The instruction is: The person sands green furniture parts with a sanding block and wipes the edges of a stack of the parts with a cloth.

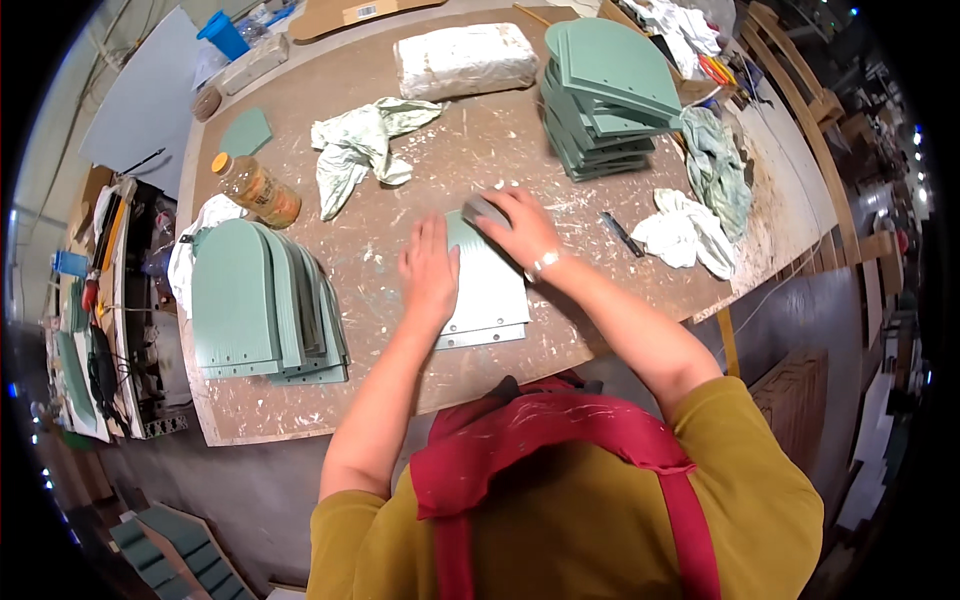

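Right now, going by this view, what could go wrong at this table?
The right hand holds a grey block at the rounded end of the panel, so it might slip off that edge.

The left hand lies close to the block; a slip sideways could catch its fingers.

The tall green stack at the far right is unevenly piled, so a knock might topple it.
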